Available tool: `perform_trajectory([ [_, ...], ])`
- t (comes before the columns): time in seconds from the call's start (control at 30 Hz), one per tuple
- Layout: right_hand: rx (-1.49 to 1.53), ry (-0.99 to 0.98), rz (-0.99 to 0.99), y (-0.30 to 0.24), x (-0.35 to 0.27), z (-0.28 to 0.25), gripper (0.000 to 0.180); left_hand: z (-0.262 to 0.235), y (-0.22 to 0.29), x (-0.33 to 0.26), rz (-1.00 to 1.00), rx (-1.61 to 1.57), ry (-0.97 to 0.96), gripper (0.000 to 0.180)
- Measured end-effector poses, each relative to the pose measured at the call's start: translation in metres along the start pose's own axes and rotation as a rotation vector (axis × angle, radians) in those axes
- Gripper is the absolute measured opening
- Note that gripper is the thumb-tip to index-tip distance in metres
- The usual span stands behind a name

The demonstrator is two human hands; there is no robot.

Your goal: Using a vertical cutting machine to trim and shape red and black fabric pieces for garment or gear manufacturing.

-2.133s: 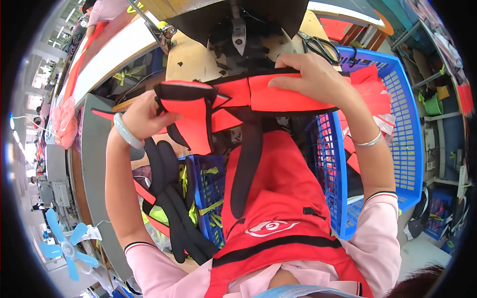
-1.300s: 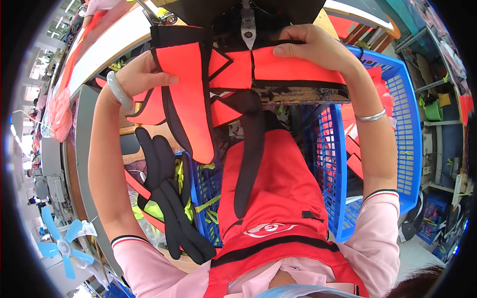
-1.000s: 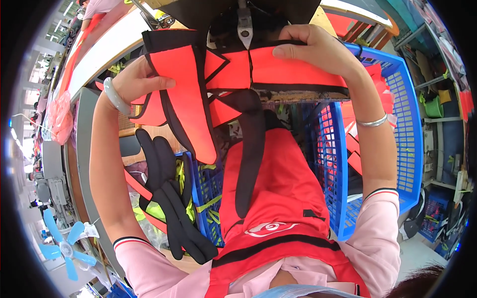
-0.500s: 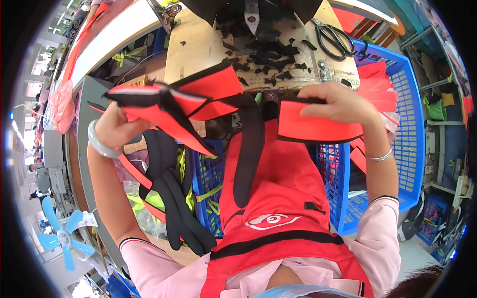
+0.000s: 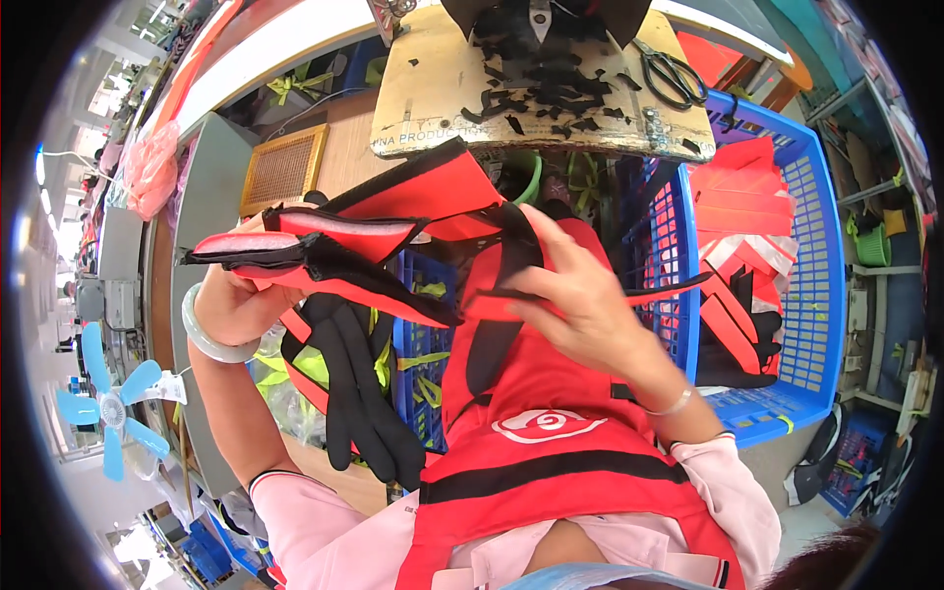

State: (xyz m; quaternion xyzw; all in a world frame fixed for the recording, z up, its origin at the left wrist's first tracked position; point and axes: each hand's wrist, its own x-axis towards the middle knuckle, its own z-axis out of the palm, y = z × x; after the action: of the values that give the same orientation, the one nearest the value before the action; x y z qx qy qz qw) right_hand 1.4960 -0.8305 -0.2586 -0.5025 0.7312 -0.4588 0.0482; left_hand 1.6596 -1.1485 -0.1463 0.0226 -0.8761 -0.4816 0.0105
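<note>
Stacked red-orange fabric pieces with black edging (image 5: 433, 197) fan out from my left hand (image 5: 241, 310), which is closed around their left end. The folded layers show pale and black edges there. My right hand (image 5: 595, 315) pinches another red-orange fabric piece (image 5: 654, 293), seen nearly edge-on, close to the right end of the stack. A padded black strap (image 5: 495, 344) hangs down between the hands, in front of my red apron (image 5: 541, 383). Where it joins the stack is partly hidden by my right fingers.
Ahead is a wooden worktop (image 5: 423, 88) with black scraps (image 5: 551, 93), a machine head (image 5: 540, 20) and black scissors (image 5: 671, 74). On the right, a blue basket (image 5: 831, 265) holds red fabric pieces. Black padded straps (image 5: 359, 393) hang at my left, beside another blue basket (image 5: 423, 334).
My right hand has moved left and down toward the stack, and its piece has turned from flat-facing to nearly edge-on. The left hand keeps its hold. The view has shifted slightly.
</note>
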Motion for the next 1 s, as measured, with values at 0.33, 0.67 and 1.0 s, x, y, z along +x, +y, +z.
perform_trajectory([
  [0.33,-0.028,-0.240,-0.218,0.022,0.030,-0.057,0.018,0.001,0.006,-0.003,0.295,0.336,-0.040,0.028],
  [0.67,-0.162,-0.450,-0.076,0.033,0.072,-0.152,0.017,0.056,0.030,0.038,0.413,0.873,0.192,0.028],
  [1.0,-0.273,-0.427,0.043,0.073,0.104,-0.154,0.024,0.052,-0.024,0.113,0.654,1.124,0.213,0.015],
])
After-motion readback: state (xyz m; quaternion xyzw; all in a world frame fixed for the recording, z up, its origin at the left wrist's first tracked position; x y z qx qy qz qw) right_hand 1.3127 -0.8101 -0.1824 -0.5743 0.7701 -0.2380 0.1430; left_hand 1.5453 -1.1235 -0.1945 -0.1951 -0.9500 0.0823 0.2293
